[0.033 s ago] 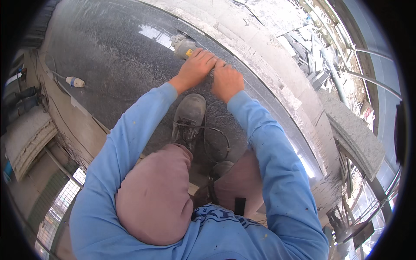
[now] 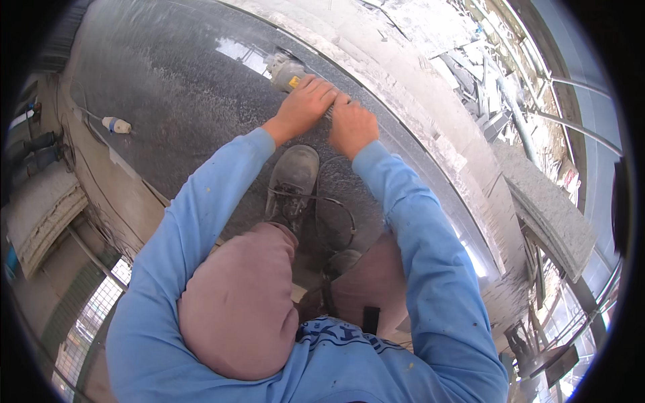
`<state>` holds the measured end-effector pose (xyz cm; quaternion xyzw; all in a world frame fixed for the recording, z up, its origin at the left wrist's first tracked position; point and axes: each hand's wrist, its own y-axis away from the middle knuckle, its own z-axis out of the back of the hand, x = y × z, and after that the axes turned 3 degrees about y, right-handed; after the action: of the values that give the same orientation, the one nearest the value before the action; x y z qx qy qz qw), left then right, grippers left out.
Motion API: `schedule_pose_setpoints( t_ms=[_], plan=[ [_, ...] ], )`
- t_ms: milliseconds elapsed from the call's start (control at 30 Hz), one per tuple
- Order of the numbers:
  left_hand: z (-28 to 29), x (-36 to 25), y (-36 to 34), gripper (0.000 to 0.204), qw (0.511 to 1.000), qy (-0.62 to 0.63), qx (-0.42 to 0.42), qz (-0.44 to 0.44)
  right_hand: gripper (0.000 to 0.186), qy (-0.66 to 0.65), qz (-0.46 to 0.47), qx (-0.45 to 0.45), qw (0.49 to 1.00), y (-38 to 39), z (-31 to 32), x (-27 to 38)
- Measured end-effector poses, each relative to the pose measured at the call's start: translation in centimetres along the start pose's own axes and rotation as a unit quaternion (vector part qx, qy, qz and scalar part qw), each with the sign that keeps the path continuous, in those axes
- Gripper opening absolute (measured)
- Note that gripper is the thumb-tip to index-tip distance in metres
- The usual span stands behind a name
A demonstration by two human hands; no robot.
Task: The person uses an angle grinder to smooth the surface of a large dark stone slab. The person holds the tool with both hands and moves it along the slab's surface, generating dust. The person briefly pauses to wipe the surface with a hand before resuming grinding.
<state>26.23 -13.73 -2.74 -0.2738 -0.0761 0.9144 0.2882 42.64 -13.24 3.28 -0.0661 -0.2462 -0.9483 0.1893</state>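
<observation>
Both my hands are wrapped round the body of an angle grinder (image 2: 285,72), one close behind the other. My left hand (image 2: 302,109) grips just behind its dusty head, beside a yellow label. Farther back on the body, my right hand (image 2: 354,127) is closed, its thumb side touching the left. The grinder's head rests at or just above a dark, dusty stone slab (image 2: 181,101), near the slab's long far edge. Its disc is mostly hidden. A black cable (image 2: 352,221) loops over the slab beside my shoe (image 2: 296,171).
A white and blue cable connector (image 2: 117,125) lies on the slab's left side. Pale stone ledges (image 2: 430,117) run along the far edge. Broken slab pieces (image 2: 484,87) are heaped at the far right. Thick stone offcuts (image 2: 547,201) stand at the right, others (image 2: 44,211) at the left.
</observation>
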Motion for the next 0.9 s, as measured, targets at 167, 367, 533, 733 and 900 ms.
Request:
schedule_pose_setpoints(
  t_ms=[167,367,533,733,900],
  plan=[
    [-0.3,-1.0,-0.7,0.026,0.999,0.003,-0.037,-0.009,0.046,-0.033,0.017,-0.003,0.999,0.6,0.7,-1.2],
    [-0.7,-2.5,-1.8,0.021,0.996,-0.005,-0.082,-0.031,0.042,-0.023,0.004,0.003,1.0,2.0,1.8,-2.2],
    [-0.7,-2.9,-1.9,0.02,0.997,0.009,-0.071,-0.023,0.038,-0.012,0.02,-0.013,1.0,2.1,1.7,-2.5],
    [-0.5,-2.0,-1.9,0.021,0.998,0.032,-0.059,-0.019,0.036,-0.028,0.016,-0.003,0.999,1.4,2.1,-2.0],
    [-0.4,-1.1,-1.6,0.026,0.999,0.031,-0.039,-0.018,0.044,-0.038,0.027,-0.011,0.999,0.8,1.3,-2.0]
  ],
)
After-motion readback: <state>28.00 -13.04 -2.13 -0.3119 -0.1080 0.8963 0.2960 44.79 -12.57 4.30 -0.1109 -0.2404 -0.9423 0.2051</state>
